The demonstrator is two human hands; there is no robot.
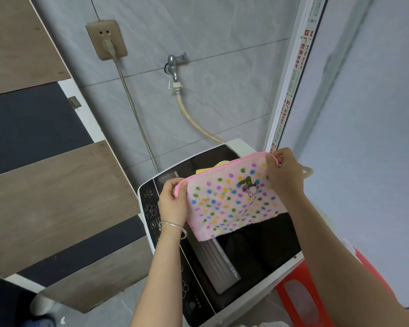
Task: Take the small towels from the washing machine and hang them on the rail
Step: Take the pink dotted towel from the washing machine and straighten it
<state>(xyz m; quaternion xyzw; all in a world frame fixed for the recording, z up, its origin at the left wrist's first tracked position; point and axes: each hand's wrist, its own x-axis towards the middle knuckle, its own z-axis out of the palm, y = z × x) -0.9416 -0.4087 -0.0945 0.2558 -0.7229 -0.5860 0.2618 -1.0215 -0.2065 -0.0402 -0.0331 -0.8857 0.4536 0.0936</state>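
A small pink towel (229, 199) with coloured dots and a cartoon print hangs spread out above the open top-loading washing machine (151, 208). My left hand (172, 204) pinches its upper left corner. My right hand (283, 175) pinches the upper right corner, held a little higher. Behind the towel's top edge a yellow cloth (210, 167) peeks out at the back of the machine. No rail is in view.
A tap (175, 64) with a cream hose (194, 121) and a wall socket (106, 41) with a plugged cable sit on the grey tiled wall. A red plastic stool (300, 296) stands right of the machine. A white door frame (291, 86) rises at the right.
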